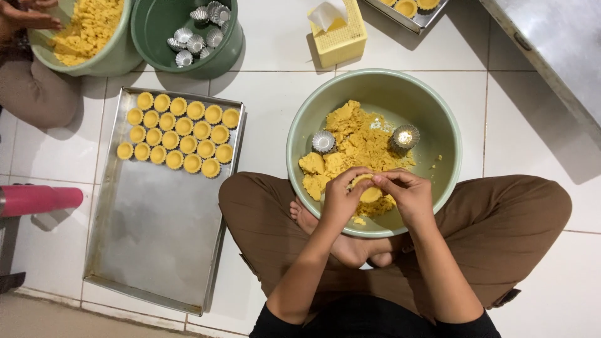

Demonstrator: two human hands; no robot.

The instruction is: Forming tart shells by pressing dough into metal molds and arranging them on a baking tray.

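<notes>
Both my hands meet over the bowl's near rim: left hand [341, 199] and right hand [408, 195] pinch one dough piece [370, 193] between fingertips. Leftward, tray [156, 250] holds filled tart shells [180, 133] at its far end, near half bare. Bowl [438, 125] holds dough and two tin moulds [323, 141].

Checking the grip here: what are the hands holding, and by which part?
Both hands, left hand and right hand, pinch a dough-filled tart mould by its rim.
</notes>
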